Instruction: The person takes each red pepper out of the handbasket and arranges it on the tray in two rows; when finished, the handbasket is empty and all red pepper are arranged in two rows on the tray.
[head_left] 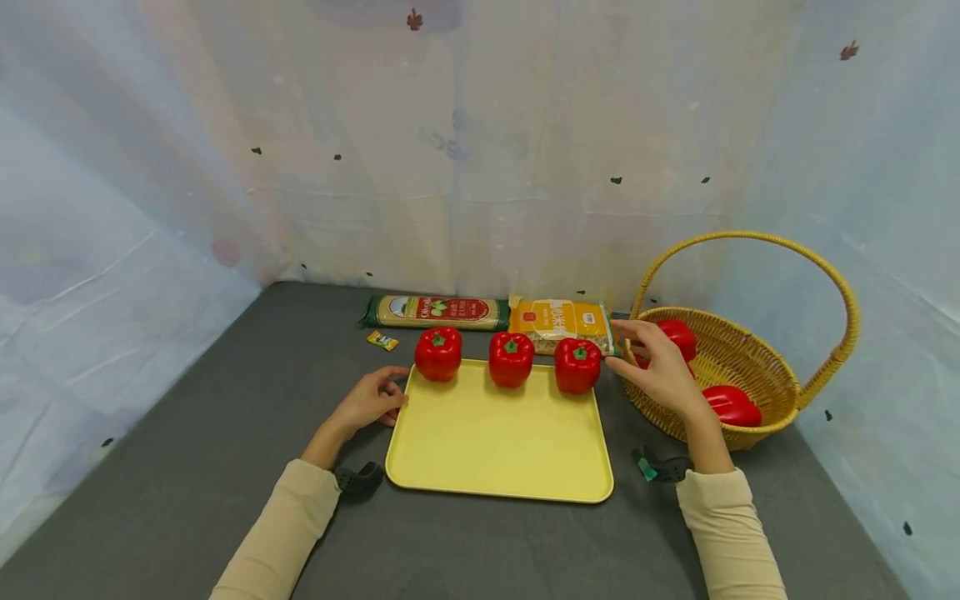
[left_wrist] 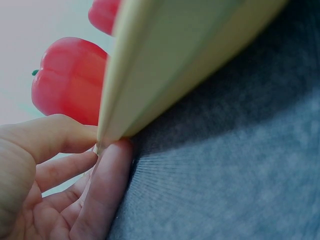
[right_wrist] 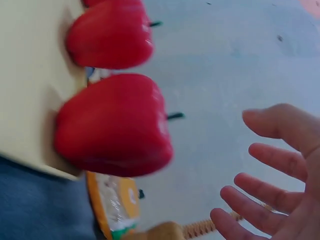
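Beige sleeves (head_left: 281, 533); hands (head_left: 372, 398) (head_left: 658, 367) flanking yellow tray (head_left: 498, 442); pack (head_left: 442, 312) lettered "Olivoilà".

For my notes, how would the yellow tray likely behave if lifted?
The tray is probably stiff, given its straight edges. Its thin rim suggests it's fairly light. The red peppers along its far edge might make it tip.

**Yellow tray (head_left: 501, 442) with three red bell peppers (head_left: 512, 367)**

Tray: rectangular, rounded corners, low raised rim; lies flat on the table (head_left: 480, 550). Peppers: glossy, green-stemmed, standing upright, stems uppermost. All three stand in a row along the tray's far edge, spaced apart, none touching another.
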